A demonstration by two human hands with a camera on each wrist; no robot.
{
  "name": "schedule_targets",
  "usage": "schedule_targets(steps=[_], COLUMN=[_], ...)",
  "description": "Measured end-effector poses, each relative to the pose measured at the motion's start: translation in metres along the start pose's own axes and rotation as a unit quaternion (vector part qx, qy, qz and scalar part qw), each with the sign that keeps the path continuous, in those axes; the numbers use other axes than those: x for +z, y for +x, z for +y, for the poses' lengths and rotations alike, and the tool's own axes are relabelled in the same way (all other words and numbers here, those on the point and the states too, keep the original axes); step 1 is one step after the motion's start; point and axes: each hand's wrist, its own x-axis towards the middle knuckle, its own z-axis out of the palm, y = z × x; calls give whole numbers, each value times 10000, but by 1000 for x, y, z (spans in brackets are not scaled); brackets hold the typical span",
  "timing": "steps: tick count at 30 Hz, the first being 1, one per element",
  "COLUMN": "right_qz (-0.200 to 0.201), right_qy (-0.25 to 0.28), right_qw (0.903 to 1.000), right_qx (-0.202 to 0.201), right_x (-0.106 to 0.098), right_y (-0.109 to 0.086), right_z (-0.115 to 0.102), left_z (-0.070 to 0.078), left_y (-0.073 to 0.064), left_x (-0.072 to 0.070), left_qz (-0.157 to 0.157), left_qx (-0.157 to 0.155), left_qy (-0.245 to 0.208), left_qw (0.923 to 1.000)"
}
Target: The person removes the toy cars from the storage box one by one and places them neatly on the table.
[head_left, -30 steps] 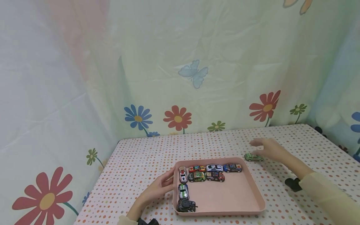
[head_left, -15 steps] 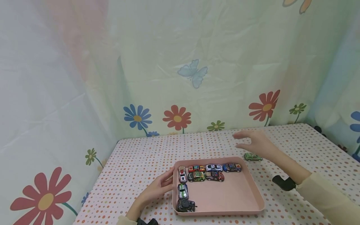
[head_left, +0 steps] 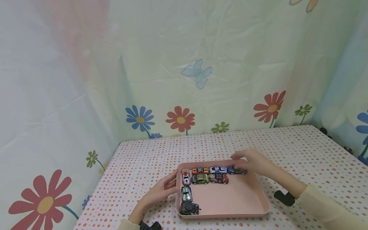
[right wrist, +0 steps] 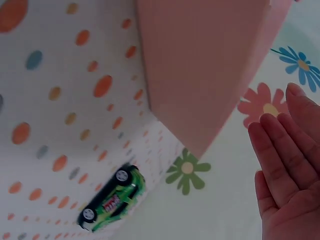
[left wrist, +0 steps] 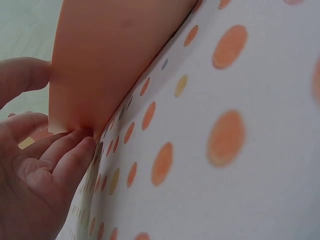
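My left hand rests its fingertips on the outer left wall of a pink tray. In the left wrist view, the fingers and thumb touch the tray near a corner. My right hand is over the tray's back right corner, overlapping the end of a blue toy car. The right wrist view shows that palm with extended fingers and nothing in it. Beyond the tray's right side, a green toy car lies on the table, hidden behind my right hand in the head view.
Along the tray's back and left sides stand several toy cars, among them a white one and a silver-green one. A black toy vehicle sits in the front left corner. A flowered curtain hangs behind the dotted table.
My right hand has moved left from above the green toy car, then come down toward the tray's back right corner. My left hand stays at the tray's left wall.
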Motion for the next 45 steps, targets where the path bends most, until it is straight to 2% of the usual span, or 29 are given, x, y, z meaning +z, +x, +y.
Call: schedule_targets(steps=[7, 12, 28, 40, 45], right_qz=[-553, -629, -59, 4, 36], right_qy=[-342, -655, -1113, -767, -730], right_qw=[9978, 9957, 9938, 9971, 9972], right_qx=[133, 201, -23, 6, -183], right_x=[17, 23, 35, 37, 36], right_y=[3, 2, 4, 0, -1], right_z=[9, 11, 14, 15, 15], left_z=[0, -1, 0, 3, 1], left_y=[0, 1, 1, 0, 0], left_x=[-1, 0, -3, 0, -1], left_qz=[-28, -31, -43, -74, -60], left_qx=[34, 26, 2, 26, -7], left_qy=[-45, -17, -19, -122, -69], left_qw=[10000, 10000, 10000, 9999, 10000])
